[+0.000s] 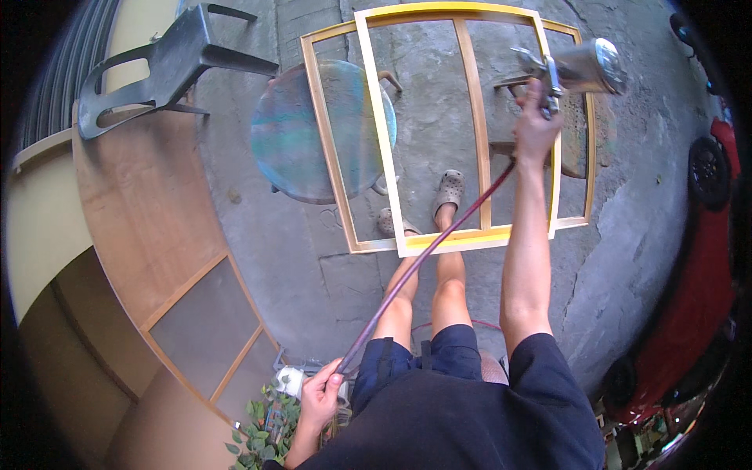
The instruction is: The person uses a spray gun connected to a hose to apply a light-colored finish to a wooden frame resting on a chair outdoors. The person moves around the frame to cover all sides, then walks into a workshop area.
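Dark shirt [450,415] is showing beside left grip [319,395], which is clasping pliant-looking hose [374,322]. Right grip [537,133] is holding spray gun [573,69], likely front-heavy, by handle [554,92].

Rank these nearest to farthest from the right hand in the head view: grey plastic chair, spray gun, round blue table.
1. Spray gun: in the right hand.
2. Round blue table: left of the hand.
3. Grey plastic chair: upper left.

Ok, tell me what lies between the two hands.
The head view shows a reddish hose running from the left hand toward the right hand, over the left leg and yellow frame.
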Demonstrator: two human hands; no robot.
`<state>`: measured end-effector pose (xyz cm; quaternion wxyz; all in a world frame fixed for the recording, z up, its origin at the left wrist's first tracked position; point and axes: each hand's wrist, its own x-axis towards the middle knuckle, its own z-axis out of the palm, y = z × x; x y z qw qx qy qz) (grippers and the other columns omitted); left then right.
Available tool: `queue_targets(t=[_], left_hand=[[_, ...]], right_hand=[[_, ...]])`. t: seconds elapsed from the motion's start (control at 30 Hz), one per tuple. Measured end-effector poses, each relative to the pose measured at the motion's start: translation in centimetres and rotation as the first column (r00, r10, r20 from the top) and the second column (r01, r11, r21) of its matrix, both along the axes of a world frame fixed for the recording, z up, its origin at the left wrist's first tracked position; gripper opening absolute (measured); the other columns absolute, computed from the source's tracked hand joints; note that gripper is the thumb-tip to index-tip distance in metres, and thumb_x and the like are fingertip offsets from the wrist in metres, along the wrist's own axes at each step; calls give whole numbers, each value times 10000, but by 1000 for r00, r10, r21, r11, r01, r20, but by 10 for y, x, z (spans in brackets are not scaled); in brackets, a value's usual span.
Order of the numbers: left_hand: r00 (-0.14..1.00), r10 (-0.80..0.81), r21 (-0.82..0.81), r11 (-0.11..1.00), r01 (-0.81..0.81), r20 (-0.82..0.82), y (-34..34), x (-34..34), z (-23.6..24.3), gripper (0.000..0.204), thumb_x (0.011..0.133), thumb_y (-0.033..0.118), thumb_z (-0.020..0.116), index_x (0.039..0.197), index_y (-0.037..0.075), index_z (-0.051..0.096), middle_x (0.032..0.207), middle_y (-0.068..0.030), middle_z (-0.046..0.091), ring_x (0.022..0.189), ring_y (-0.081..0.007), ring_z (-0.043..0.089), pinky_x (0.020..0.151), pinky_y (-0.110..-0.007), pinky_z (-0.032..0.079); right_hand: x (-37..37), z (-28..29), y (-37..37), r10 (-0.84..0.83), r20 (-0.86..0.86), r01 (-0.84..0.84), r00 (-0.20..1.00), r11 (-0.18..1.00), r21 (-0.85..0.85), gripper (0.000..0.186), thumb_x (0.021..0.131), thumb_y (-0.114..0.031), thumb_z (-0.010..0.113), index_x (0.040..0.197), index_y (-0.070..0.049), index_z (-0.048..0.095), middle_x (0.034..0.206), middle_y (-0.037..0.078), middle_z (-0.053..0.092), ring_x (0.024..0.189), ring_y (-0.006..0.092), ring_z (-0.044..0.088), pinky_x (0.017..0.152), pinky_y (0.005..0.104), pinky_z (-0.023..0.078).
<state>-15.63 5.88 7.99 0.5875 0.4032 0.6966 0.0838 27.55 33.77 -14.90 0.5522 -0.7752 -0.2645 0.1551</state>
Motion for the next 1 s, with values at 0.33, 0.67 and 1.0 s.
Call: queue_targets(t=[0.33,0.67,1.0], left_hand=[[946,263,-60,959,-278,-188,-22,1,29,430,1015,262,591,1240,-104,621,978,-62,670,844,-118,585,773,-256,475],[973,187,-96,975,-201,-134,33,89,24,387,1005,226,595,1237,-81,634,1078,-145,714,964,-170,653,866,-294,500],[999,-34,-81,996,35,15,98,135,3,327,988,177,603,1203,-62,659,1064,-202,730,948,-233,718,844,-318,536]], right_hand=[[-109,1,47,504,-218,-525,836,850,-47,324,914,-308,736,907,13,700,626,120,610,582,124,564,529,328,439],[-19,-10,81,343,-55,-347,938,929,-125,331,913,-297,739,891,31,693,659,166,642,582,133,554,581,326,471],[124,-10,69,112,91,-93,989,977,-193,364,949,-357,705,842,-9,709,645,2,632,604,66,578,555,254,435]])
